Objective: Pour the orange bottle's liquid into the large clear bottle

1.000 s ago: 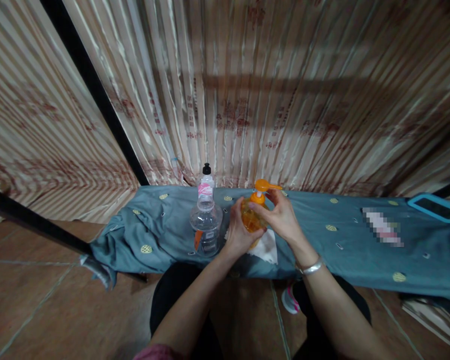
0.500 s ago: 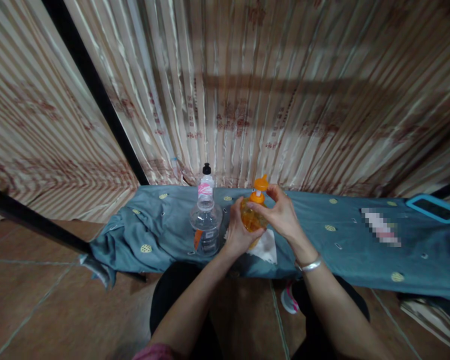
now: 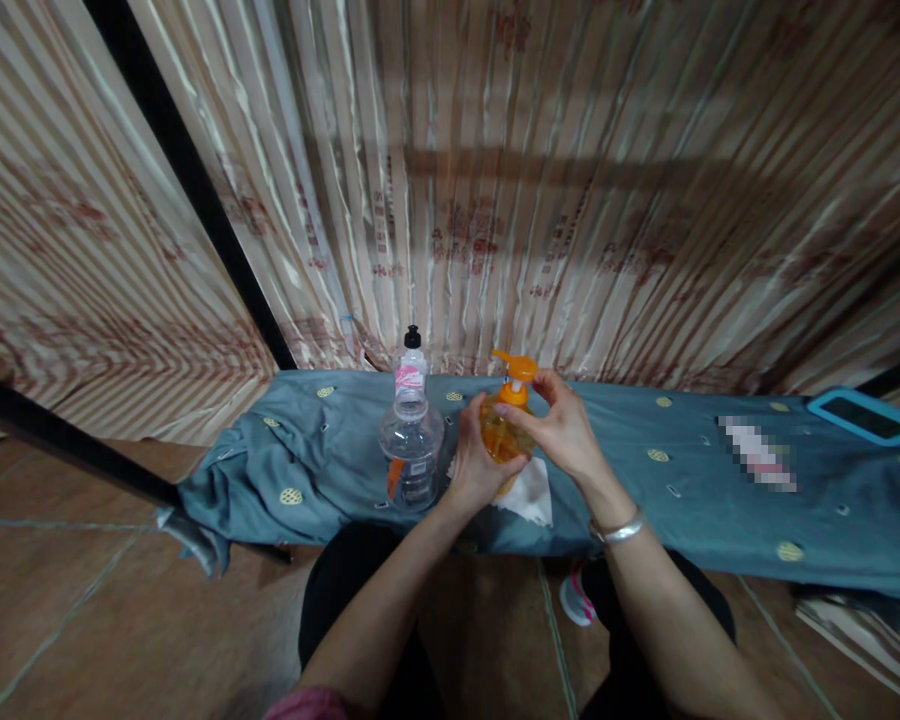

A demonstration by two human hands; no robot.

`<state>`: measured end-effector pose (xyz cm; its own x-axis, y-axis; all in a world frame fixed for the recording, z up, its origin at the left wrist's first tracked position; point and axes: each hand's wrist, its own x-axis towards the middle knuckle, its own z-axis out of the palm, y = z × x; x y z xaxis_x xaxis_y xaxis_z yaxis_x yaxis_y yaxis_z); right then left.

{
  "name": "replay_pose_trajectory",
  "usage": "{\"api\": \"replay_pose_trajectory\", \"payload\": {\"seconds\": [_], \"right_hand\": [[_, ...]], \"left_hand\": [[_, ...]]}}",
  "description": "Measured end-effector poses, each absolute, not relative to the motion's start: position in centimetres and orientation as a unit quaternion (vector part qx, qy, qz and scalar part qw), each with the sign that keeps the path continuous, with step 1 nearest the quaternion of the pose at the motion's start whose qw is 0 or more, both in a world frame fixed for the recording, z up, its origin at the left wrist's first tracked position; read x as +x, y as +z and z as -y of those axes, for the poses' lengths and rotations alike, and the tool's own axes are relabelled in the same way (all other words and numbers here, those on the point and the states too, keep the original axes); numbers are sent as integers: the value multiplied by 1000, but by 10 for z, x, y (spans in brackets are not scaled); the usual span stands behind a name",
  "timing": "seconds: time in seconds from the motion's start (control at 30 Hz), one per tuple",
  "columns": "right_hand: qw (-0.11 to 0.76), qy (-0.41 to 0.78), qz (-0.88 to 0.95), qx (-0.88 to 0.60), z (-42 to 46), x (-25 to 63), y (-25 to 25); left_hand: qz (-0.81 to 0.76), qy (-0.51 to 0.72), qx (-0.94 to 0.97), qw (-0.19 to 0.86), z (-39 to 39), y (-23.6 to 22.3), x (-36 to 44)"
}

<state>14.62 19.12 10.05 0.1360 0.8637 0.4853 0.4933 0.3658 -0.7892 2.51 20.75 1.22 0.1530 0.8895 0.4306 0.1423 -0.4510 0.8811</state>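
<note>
A pump bottle [image 3: 505, 438] of clear plastic with orange contents stands in front of me, topped by an orange pump head [image 3: 523, 369] whose spout points left. My left hand [image 3: 477, 462] wraps around the bottle's body from the left. On the other side, my right hand [image 3: 566, 424] has thumb and fingers closed at the neck, just below the pump head. A white tissue [image 3: 529, 495] lies under and in front of the bottle. To the left stands a large clear bottle [image 3: 411, 450], and a smaller clear bottle with a black cap [image 3: 410, 375] rises directly behind it.
Everything stands on a narrow bench covered with blue-green cloth [image 3: 330, 440]. Farther right lie a blurred-out pinkish packet [image 3: 759, 455] and a blue-framed object [image 3: 866, 416]. A pleated curtain [image 3: 480, 220] hangs behind, with a black pole [image 3: 195, 180] at the left.
The orange pump head has turned, its spout swinging from the back right to the left. Both hands keep nearly the same place on the bottle.
</note>
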Motion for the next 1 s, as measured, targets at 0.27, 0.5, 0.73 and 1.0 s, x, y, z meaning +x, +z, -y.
{"api": "replay_pose_trajectory", "payload": {"seconds": [0.27, 0.5, 0.73, 1.0], "right_hand": [[507, 189, 677, -498, -187, 149, 103], [523, 132, 622, -568, -191, 141, 101], [503, 145, 666, -531, -184, 144, 104], [516, 117, 624, -575, -189, 139, 103]], "left_hand": [[-385, 526, 671, 355, -208, 12, 25], [-384, 529, 669, 353, -207, 12, 25], [-388, 522, 678, 342, -207, 11, 26], [-385, 527, 674, 346, -207, 12, 26]]}}
